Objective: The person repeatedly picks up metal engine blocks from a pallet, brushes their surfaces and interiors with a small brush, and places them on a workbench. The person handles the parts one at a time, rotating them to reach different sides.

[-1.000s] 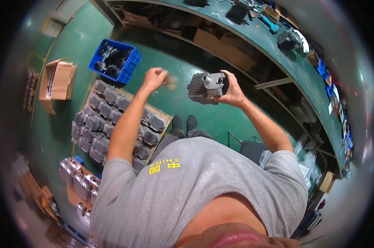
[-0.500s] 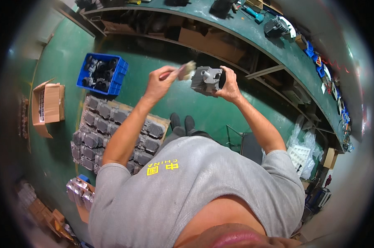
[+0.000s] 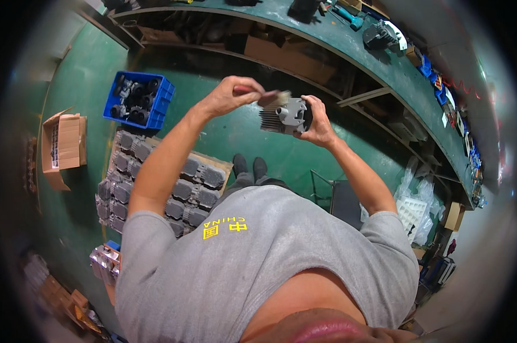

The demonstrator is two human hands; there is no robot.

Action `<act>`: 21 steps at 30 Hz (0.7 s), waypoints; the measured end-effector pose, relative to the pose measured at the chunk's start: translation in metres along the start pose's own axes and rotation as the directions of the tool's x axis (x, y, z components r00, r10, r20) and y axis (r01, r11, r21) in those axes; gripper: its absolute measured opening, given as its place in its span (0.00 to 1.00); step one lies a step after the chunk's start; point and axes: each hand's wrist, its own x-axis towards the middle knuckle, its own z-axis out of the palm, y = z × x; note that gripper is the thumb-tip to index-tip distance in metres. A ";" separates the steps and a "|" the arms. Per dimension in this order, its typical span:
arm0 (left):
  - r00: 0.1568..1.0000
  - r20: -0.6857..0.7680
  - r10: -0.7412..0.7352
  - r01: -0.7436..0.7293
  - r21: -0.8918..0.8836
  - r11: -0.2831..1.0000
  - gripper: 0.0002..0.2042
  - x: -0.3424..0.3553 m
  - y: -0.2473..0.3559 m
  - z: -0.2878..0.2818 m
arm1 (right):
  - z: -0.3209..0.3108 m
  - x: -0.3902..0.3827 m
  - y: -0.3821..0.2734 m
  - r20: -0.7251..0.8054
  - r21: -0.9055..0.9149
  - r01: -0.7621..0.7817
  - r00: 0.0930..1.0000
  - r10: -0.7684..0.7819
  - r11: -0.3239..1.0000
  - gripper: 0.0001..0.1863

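Floor [image 3: 293, 163]: green, glossy, with patches of reflected light. Counter [image 3: 421, 97]: long, green-topped, shadowed underneath; pale diagonal brace [image 3: 364, 97]. Wall [image 3: 478, 240], right rim: pale grey, blurred.

This is a workshop, by the look of it a place for small machine work. A long green workbench [image 3: 407, 86] carries a teal power tool [image 3: 349, 18] and machine parts [image 3: 380, 36], with small blue bins [image 3: 426, 67] along its far edge and cardboard [image 3: 298, 60] stored below. On the painted green floor [image 3: 90, 63] stand a blue crate [image 3: 161, 103] of parts, an open cardboard box [image 3: 70, 143] and rows of grey metal housings [image 3: 206, 197]. A finned metal part [image 3: 293, 117] and a brush [image 3: 274, 99], both in hand, suit the place.
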 end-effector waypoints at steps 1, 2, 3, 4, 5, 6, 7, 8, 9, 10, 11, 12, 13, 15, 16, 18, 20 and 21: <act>0.998 0.032 -0.062 0.056 0.176 0.983 0.07 -0.007 -0.026 -0.016 | -0.006 0.000 -0.004 0.018 0.013 0.028 0.999 -0.029 1.000 0.57; 0.990 0.068 -0.126 0.095 0.350 0.932 0.08 -0.010 -0.027 -0.027 | -0.012 -0.002 -0.007 0.020 0.026 0.041 0.999 -0.042 0.999 0.57; 0.985 -0.012 -0.172 0.169 0.264 0.950 0.08 -0.017 -0.030 -0.031 | -0.017 -0.004 -0.010 0.022 0.040 0.055 0.998 -0.056 0.998 0.57; 0.994 -0.058 -0.096 0.101 0.081 0.992 0.09 -0.011 -0.006 -0.025 | -0.021 -0.007 -0.012 0.023 0.052 0.061 0.998 -0.062 0.997 0.57; 0.991 -0.123 -0.048 0.035 -0.107 0.994 0.09 -0.007 0.021 -0.008 | -0.021 -0.009 -0.014 0.018 0.048 0.044 0.999 -0.045 0.998 0.57; 0.978 -0.210 -0.008 -0.052 -0.280 0.959 0.09 -0.006 0.039 0.009 | -0.022 -0.006 -0.016 0.014 0.042 0.042 0.999 -0.042 0.998 0.57; 0.985 -0.160 0.070 -0.106 -0.230 0.968 0.10 -0.007 0.046 0.023 | -0.018 -0.007 -0.015 -0.021 0.034 0.072 0.997 -0.071 0.997 0.57; 0.998 -0.021 0.066 -0.069 -0.173 0.982 0.10 -0.007 0.032 0.030 | -0.017 -0.008 -0.014 -0.018 0.037 0.064 0.998 -0.063 0.997 0.57; 0.999 -0.042 0.014 -0.018 -0.104 0.994 0.10 -0.013 0.028 0.023 | -0.017 -0.007 -0.012 -0.016 0.041 0.057 0.998 -0.056 0.998 0.57; 0.998 -0.057 -0.041 0.039 -0.038 0.999 0.10 -0.018 0.029 0.016 | -0.015 -0.009 -0.011 -0.015 0.046 0.040 0.999 -0.039 0.998 0.57; 0.995 -0.104 -0.003 -0.003 -0.057 0.998 0.09 -0.019 0.030 0.012 | -0.014 -0.013 -0.009 -0.011 0.039 0.018 1.000 -0.018 0.999 0.57; 0.988 -0.152 0.033 -0.045 -0.075 0.996 0.09 -0.019 0.031 0.008 | -0.014 -0.013 -0.007 -0.018 0.024 0.007 1.000 -0.007 1.000 0.57; 0.978 -0.200 0.059 -0.080 -0.096 0.992 0.09 -0.023 0.037 0.008 | -0.012 -0.018 -0.005 -0.019 0.016 -0.010 1.000 0.010 1.000 0.57; 0.966 -0.221 0.134 -0.151 -0.060 0.987 0.09 -0.022 0.053 0.042 | -0.008 -0.016 -0.003 -0.033 0.005 -0.012 0.999 0.012 1.000 0.57; 0.978 -0.126 0.166 -0.171 -0.029 0.985 0.09 -0.024 0.042 0.052 | -0.006 -0.015 -0.002 -0.044 0.028 -0.024 0.999 0.025 0.999 0.57; 0.996 -0.075 0.039 -0.021 0.218 0.976 0.09 -0.041 0.018 0.059 | -0.003 -0.018 0.002 -0.066 0.072 -0.063 0.996 0.068 0.995 0.58; 0.972 -0.226 -0.069 0.166 0.445 0.880 0.10 -0.067 -0.011 0.025 | -0.006 -0.022 0.007 -0.093 0.127 -0.159 0.981 0.171 0.979 0.59; 0.946 -0.308 -0.098 0.201 0.323 0.925 0.09 -0.078 -0.032 0.011 | -0.006 -0.029 0.008 -0.088 0.160 -0.210 0.970 0.226 0.964 0.59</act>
